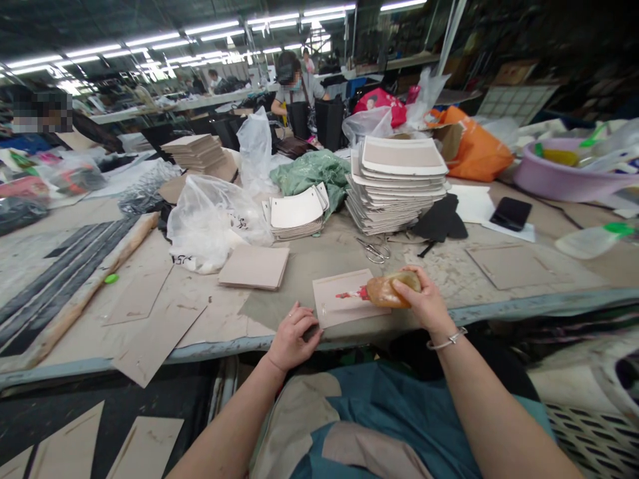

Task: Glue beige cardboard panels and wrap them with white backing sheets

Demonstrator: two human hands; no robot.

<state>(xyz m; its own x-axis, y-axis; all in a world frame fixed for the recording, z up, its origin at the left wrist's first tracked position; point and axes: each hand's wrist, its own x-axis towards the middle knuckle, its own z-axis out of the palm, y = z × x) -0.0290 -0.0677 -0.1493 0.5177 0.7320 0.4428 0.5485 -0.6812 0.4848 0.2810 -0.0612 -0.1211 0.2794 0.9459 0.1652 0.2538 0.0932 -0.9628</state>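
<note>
My right hand [424, 299] is wrapped round an amber plastic squeeze bottle [387, 291], tilted on its side. Its red-and-white nozzle [349, 293] points left over a beige cardboard piece [344, 311] near the table's front edge. Whether the tip touches the board I cannot tell. My left hand [295, 338] rests at the board's lower left corner, fingers loosely bent and thumb apart, with nothing visible in it. A small stack of beige boards [254, 266] lies to the upper left. Scissors [373, 251] lie beyond the board.
Behind stand a tall stack of white-edged panels [397, 186], a smaller stack [297, 213] and a clear plastic bag [214, 223]. Streaked boards [160, 339] lie left, one overhanging the edge. At right are a phone [510, 213] and a purple basin [554, 176]. Other people work farther back.
</note>
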